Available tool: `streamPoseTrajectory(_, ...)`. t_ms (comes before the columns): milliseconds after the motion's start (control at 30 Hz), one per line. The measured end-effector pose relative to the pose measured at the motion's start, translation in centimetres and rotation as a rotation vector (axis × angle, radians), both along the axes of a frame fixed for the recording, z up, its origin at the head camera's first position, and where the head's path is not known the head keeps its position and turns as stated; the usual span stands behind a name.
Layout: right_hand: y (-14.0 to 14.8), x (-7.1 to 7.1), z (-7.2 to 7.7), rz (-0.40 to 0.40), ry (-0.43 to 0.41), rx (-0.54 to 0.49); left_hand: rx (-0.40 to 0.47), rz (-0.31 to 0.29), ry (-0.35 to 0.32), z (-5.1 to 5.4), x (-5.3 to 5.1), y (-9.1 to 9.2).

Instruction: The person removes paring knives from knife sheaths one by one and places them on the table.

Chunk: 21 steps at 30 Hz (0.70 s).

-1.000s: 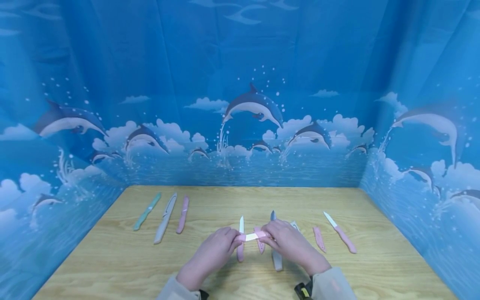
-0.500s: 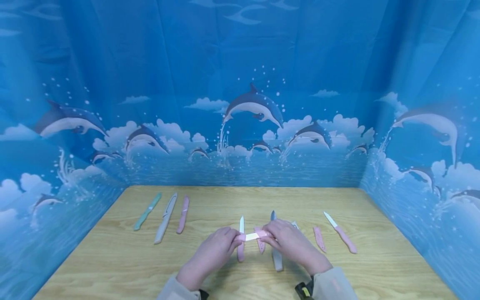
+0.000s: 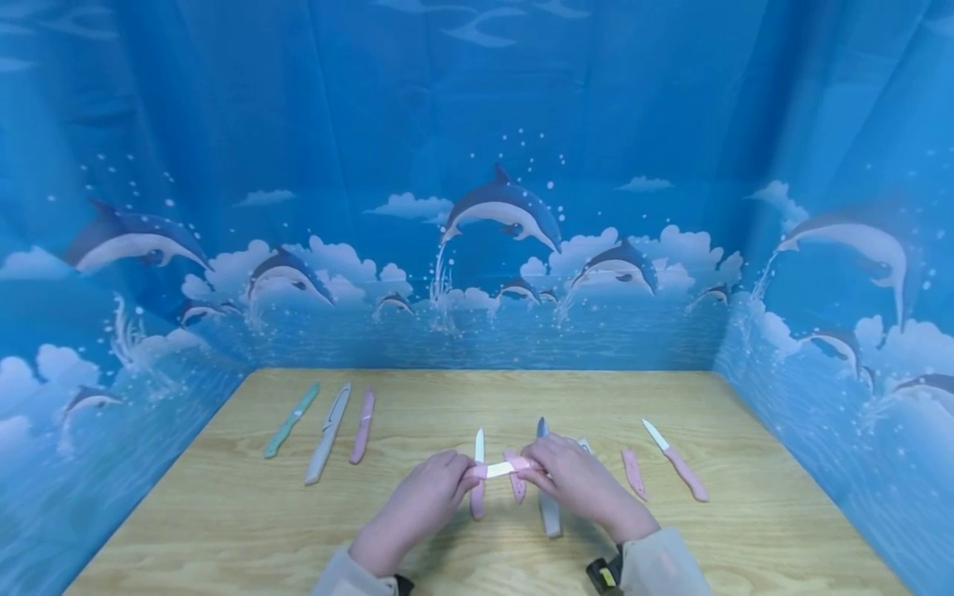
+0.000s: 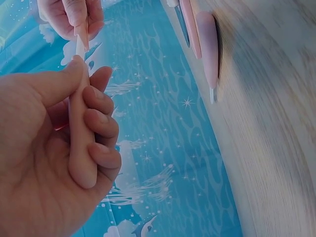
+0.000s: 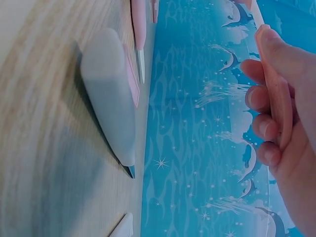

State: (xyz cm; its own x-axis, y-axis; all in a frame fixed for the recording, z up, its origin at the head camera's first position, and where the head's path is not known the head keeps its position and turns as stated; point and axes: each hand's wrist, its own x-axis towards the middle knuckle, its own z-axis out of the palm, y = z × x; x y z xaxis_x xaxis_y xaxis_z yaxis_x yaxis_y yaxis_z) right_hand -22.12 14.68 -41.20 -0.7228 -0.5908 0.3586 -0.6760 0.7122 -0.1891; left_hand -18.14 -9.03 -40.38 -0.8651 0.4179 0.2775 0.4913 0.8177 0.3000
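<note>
My left hand point(image 3: 417, 507) grips the pink handle of a small knife point(image 4: 81, 131), fingers curled round it in the left wrist view. My right hand point(image 3: 585, 488) grips a pink sheath point(image 5: 277, 94). Between the hands a bright stretch of blade shows; its tip is hidden, apparently inside the sheath. Both are held above the table. Beneath them lie a bare pink-handled knife point(image 3: 478, 502), another pink sheath point(image 3: 518, 490) and a knife with a pale grey handle point(image 3: 551, 518), partly covered by my right hand. A pale sheath point(image 3: 585, 446) peeks out behind that hand.
On the wooden table point(image 3: 224, 530), a green knife point(image 3: 291, 420), a long pale grey knife point(image 3: 322, 455) and a pink knife point(image 3: 363, 429) lie at the left. A pink sheath point(image 3: 634, 474) and bare pink knife point(image 3: 687, 476) lie right. Dolphin-print curtain point(image 3: 477, 124) surrounds the table.
</note>
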Motion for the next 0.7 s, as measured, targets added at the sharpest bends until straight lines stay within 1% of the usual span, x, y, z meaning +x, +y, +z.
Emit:
streamPoseTrajectory(233,-0.03,-0.1,0.05,-0.009,-0.022,-0.007,0.001,-0.008,0.003,0.18,0.06,-0.04)
streamPoseTrajectory(700,0.13,-0.13,0.11,0.0,-0.014,-0.009,0.001,-0.004,-0.027,0.38,0.07,-0.13)
